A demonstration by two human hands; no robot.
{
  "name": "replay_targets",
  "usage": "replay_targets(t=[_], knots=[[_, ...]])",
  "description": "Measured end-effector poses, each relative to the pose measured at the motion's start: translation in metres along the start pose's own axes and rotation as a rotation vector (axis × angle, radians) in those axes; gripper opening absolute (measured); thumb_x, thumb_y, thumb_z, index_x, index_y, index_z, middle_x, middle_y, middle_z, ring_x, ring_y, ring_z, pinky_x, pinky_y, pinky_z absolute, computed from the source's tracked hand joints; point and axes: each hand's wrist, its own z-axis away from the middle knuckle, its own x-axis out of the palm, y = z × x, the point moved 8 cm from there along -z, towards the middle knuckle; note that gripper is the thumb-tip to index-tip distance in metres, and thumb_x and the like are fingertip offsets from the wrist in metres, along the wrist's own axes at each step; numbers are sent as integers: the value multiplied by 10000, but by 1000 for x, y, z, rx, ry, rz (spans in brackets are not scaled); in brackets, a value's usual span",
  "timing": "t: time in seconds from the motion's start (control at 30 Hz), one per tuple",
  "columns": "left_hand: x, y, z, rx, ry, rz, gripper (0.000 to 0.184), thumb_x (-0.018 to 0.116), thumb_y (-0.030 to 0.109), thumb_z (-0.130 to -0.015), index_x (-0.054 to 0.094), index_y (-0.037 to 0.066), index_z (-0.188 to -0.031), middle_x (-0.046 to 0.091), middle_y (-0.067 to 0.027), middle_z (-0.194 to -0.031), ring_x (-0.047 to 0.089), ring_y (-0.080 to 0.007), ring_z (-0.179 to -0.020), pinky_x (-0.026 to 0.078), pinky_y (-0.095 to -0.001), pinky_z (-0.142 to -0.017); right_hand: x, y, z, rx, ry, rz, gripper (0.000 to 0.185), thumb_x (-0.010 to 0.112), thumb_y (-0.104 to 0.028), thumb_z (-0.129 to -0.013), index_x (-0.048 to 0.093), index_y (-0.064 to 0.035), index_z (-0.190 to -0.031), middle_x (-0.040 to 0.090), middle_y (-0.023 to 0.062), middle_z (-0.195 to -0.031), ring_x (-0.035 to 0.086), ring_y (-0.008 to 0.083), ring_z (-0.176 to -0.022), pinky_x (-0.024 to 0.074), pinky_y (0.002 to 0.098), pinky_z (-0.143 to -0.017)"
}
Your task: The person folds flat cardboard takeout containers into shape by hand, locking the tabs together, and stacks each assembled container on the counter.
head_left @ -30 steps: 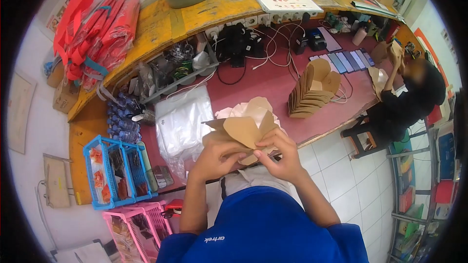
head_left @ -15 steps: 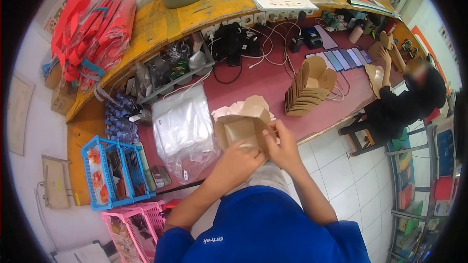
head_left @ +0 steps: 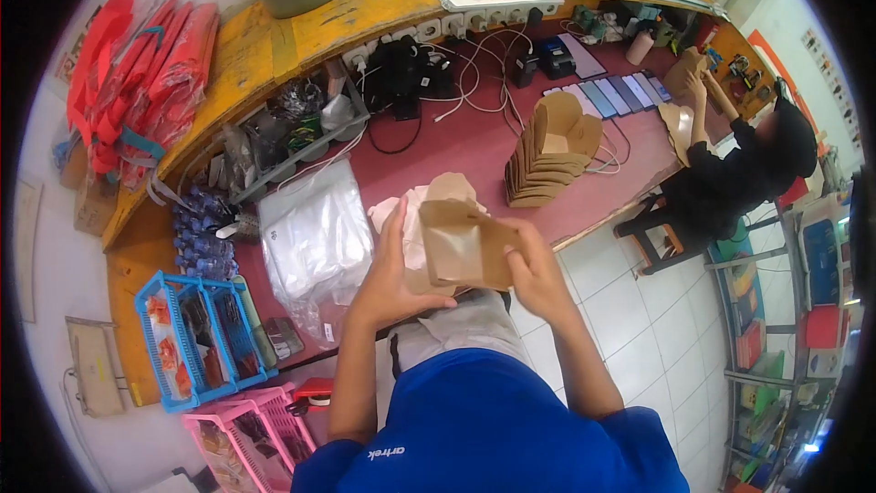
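A brown paper food box [head_left: 453, 254], partly folded with raised walls, is held over the near edge of the table. My right hand [head_left: 540, 276] grips its right wall, thumb inside and fingers behind. Beside the box's left wall, my left hand [head_left: 388, 276] is open, its thumb stretched below the box and its fingers pointing up. Behind it on the table lie flat paper box blanks [head_left: 391, 210], partly covered by the box and my hand. Farther right stands a nested stack of folded paper boxes [head_left: 547, 160].
Clear plastic bags [head_left: 319, 228] lie left of the blanks. A blue basket [head_left: 196, 338] stands at the table's left end, above a pink basket [head_left: 242, 438]. Phones [head_left: 610, 96] and cables lie farther back. At right, a seated person [head_left: 744, 164] handles another paper box [head_left: 683, 73].
My left hand has come off the box's near side and opened at its left. The box has turned, and my right hand now holds its right wall. The view has shifted slightly.
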Motion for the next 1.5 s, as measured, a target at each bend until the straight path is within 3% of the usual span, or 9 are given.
replay_targets(t=[0.07,0.13,0.17,0.27,0.37,0.57,0.83,1.23,1.5], knots=[[11,-8,-4,-55,-40,120,1469,1042,379,-575,143,8,-1676,289,-235,-1690,295,-384,-1577,278,-470,-1286,0,-11,5,-59,-47,72,398,537,-78,-1019,544,-4,-1410,603,247,-1317,621,394,-1222,520,445,-981],[13,-10,-5,-8,-55,192,1399,1032,288,-610,168,1,-1673,367,-202,-1659,372,-338,-1541,310,-446,-1264,3,-17,9,126,-225,-127,582,707,-216,-979,492,-11,-1479,536,203,-1385,592,376,-1228,517,471,-970],[16,-9,-2,0,-68,198,1399,1032,288,-610,168,1,-1673,367,-202,-1659,372,-338,-1541,310,-446,-1264,1,-18,12,61,-320,-173,906,877,-341,-854,406,-29,-1562,488,176,-1476,564,356,-1308,500,467,-1042],[20,-9,4,-107,-72,505,1336,1024,201,-613,223,-5,-1662,431,-164,-1622,421,-281,-1504,344,-416,-1236,-13,-36,12,-306,-309,-16,1133,955,-378,-753,310,-65,-1631,445,183,-1536,518,354,-1390,475,447,-1107],[25,0,-2,-26,-76,508,1328,1017,146,-602,236,2,-1667,454,-148,-1607,435,-257,-1490,367,-403,-1218,-10,-17,9,-114,-346,-178,1237,983,-368,-711,248,-68,-1659,402,192,-1582,448,343,-1466,414,446,-1180],[42,13,-43,-52,-138,464,1278,990,172,-644,253,16,-1677,478,-136,-1586,470,-259,-1462,388,-407,-1207,-49,-26,-5,-267,-281,-16,1246,1018,-319,-658,287,-44,-1629,442,163,-1557,440,306,-1465,392,471,-1192],[43,124,-196,485,-216,154,1164,990,293,-685,362,21,-1626,496,-158,-1568,486,-288,-1453,381,-432,-1211,-178,5,-75,-301,115,-238,1101,1012,-246,-653,416,-27,-1553,560,132,-1471,556,252,-1358,449,429,-1141],[100,54,-310,152,-286,407,1128,930,305,-794,276,-19,-1654,468,-216,-1585,635,-268,-1265,545,-396,-1034,-209,72,-167,-135,81,-249,933,967,-221,-726,482,-5,-1493,603,121,-1388,577,234,-1305,460,397,-1109],[97,50,-303,302,-158,93,1189,969,380,-710,328,19,-1645,553,-199,-1440,670,-266,-1128,561,-371,-949,-198,111,-176,-179,-23,-206,968,993,-270,-714,473,-24,-1492,603,116,-1388,577,229,-1299,471,398,-1097]])
